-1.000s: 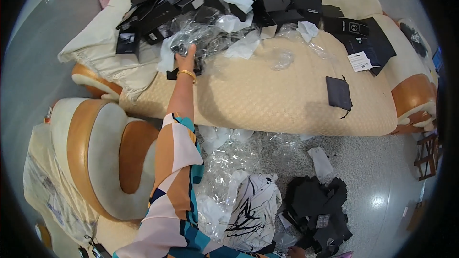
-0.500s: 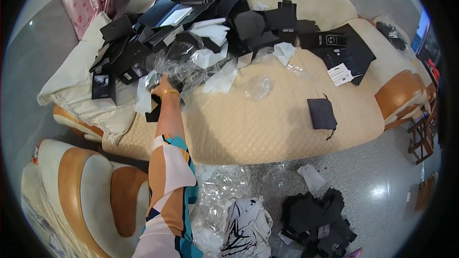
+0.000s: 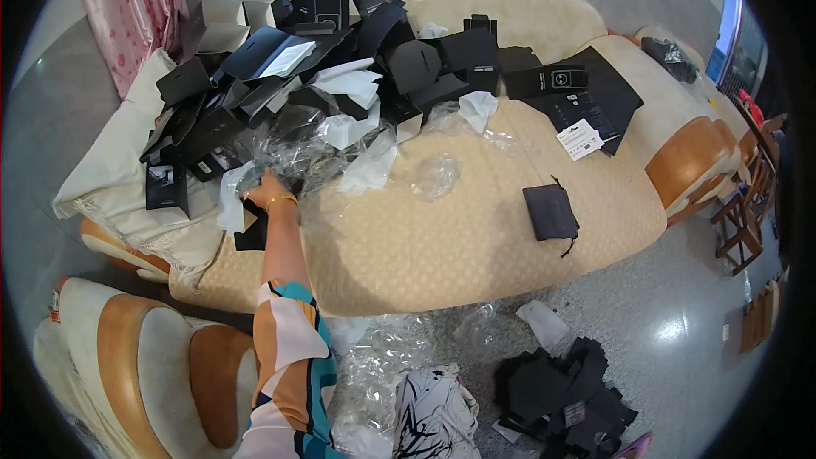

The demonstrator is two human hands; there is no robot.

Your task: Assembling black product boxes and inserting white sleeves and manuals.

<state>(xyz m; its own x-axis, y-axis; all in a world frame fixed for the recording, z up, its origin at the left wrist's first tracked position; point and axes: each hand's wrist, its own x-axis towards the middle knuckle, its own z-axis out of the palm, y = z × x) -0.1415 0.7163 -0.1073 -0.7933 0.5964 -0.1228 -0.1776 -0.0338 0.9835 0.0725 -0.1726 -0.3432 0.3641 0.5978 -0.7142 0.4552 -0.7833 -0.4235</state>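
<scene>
L. hand [image 3: 270,191], qty 1: at clear film [image 3: 297,149], near side of black box heap [image 3: 412,64], left part of couch [image 3: 476,263]; fingers reach into film, grip or loose can't be told. Chg. vs. 1 s ago: R. hand gone from near edge, more of far heap showing (head tilt, prob.); so only L. hand's work trackable. Obscured: fingertips, lost amid film; black carton pc. [image 3: 249,238], partly behind forearm; sleeve [image 3: 289,340], cut off near.
</scene>
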